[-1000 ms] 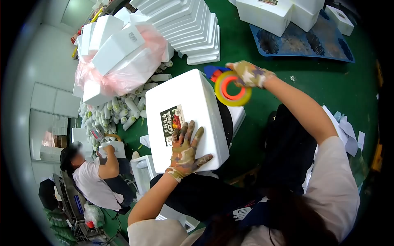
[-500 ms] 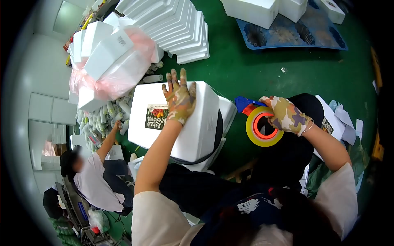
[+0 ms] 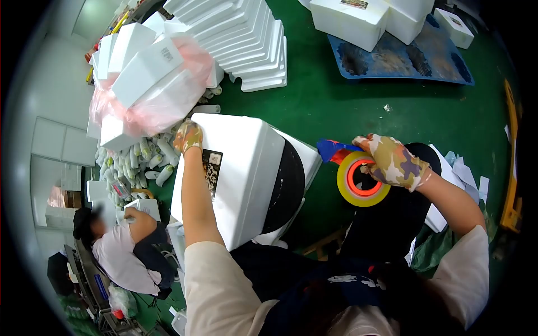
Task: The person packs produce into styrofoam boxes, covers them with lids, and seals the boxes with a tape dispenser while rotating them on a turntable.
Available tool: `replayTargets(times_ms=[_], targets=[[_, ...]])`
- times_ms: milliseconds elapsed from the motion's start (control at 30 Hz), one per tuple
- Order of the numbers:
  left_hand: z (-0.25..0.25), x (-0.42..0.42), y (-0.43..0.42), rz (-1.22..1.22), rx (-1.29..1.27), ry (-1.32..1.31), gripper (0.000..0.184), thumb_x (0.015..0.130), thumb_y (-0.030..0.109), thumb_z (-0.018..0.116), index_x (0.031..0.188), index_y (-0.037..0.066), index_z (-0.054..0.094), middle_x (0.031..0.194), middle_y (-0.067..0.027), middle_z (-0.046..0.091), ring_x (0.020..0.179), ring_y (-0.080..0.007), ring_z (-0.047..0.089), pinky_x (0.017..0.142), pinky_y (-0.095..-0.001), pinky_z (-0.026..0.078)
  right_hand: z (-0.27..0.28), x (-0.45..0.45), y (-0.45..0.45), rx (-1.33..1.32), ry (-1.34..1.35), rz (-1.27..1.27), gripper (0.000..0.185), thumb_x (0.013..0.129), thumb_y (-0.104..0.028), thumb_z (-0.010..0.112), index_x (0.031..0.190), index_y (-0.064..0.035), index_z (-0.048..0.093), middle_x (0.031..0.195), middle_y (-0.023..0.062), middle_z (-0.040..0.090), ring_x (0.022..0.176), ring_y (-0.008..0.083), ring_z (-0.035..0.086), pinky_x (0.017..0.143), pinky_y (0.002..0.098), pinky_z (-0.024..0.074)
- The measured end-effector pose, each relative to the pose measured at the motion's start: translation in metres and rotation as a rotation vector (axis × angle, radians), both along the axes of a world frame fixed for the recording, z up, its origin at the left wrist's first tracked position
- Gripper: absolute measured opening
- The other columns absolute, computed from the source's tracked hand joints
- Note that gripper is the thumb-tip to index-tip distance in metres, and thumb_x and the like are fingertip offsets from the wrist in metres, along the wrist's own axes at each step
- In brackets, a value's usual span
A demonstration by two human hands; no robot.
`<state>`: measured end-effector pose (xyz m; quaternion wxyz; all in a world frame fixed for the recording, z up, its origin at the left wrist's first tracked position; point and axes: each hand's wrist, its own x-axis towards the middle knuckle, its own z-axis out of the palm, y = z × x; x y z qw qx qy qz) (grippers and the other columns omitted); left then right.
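Observation:
A white foam box (image 3: 241, 162) with a dark printed label (image 3: 212, 168) lies tilted in front of me, on a round black surface (image 3: 286, 187). My left hand (image 3: 189, 136), in a camouflage glove, is at the box's far left corner, its fingers bent over the edge and partly hidden. To the right of the box, my right hand (image 3: 392, 161), gloved alike, is closed on a tape dispenser with a blue and red head (image 3: 334, 150) and a yellow roll (image 3: 362, 178) with an orange core. The dispenser is apart from the box.
Foam lids (image 3: 263, 73) are stacked beyond the box. Foam boxes in pink plastic (image 3: 148, 73) stand at the left above wrapped vegetables (image 3: 162, 159). A seated person (image 3: 126, 252) is at the lower left. A blue pallet (image 3: 386, 59) carries boxes at the upper right.
The box has been turned and tilted. My left hand has moved from its top to its far left corner. My right hand has come down to the right with the tape dispenser.

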<state>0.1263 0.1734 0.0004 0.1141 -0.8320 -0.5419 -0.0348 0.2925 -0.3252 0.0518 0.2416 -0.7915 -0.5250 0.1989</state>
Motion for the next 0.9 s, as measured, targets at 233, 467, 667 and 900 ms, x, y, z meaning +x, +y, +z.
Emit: replayTargets(times_ms=[233, 467, 667, 900], targets=[[0.01, -0.062, 0.016, 0.25, -0.095, 0.018, 0.034, 0.09, 0.031, 0.049, 0.089, 0.007, 0.072, 0.093, -0.0155, 0.069, 0.082, -0.03, 0.066, 0.064, -0.0426, 0.052, 0.021, -0.04, -0.031, -0.109, 0.023, -0.031, 0.05, 0.068, -0.008, 0.061, 0.118, -0.0037, 0.055, 0.105, 0.0219, 0.057, 0.092, 0.0395, 0.059, 0.08, 0.0435, 0.0488], [-0.01, -0.061, -0.096, -0.628, 0.191, 0.027, 0.052, 0.094, 0.031, 0.044, 0.139, 0.004, 0.038, 0.144, -0.0131, 0.038, 0.131, -0.032, 0.037, 0.106, -0.0441, 0.031, -0.001, -0.047, -0.046, 0.038, 0.073, -0.087, 0.048, 0.071, -0.011, 0.059, 0.118, -0.0042, 0.055, 0.104, 0.0212, 0.058, 0.093, 0.0377, 0.059, 0.081, 0.0413, 0.0484], [0.014, -0.043, -0.165, -0.668, -0.11, -0.052, 0.049, 0.096, 0.025, 0.036, 0.142, 0.007, 0.034, 0.15, -0.0099, 0.031, 0.139, -0.027, 0.027, 0.113, -0.0446, 0.02, -0.014, -0.067, -0.069, 0.023, 0.013, -0.152, 0.052, 0.072, -0.011, 0.06, 0.122, -0.0063, 0.052, 0.105, 0.0195, 0.058, 0.092, 0.0362, 0.06, 0.08, 0.043, 0.0481], [0.019, -0.042, -0.171, -0.601, -0.13, -0.072, 0.05, 0.096, 0.031, 0.031, 0.141, 0.009, 0.037, 0.15, -0.0095, 0.031, 0.14, -0.0292, 0.026, 0.113, -0.046, 0.02, 0.013, -0.113, -0.054, -0.197, 0.088, -0.052, 0.055, 0.07, -0.009, 0.061, 0.123, -0.0052, 0.05, 0.106, 0.023, 0.056, 0.087, 0.0365, 0.061, 0.074, 0.0432, 0.0492]])
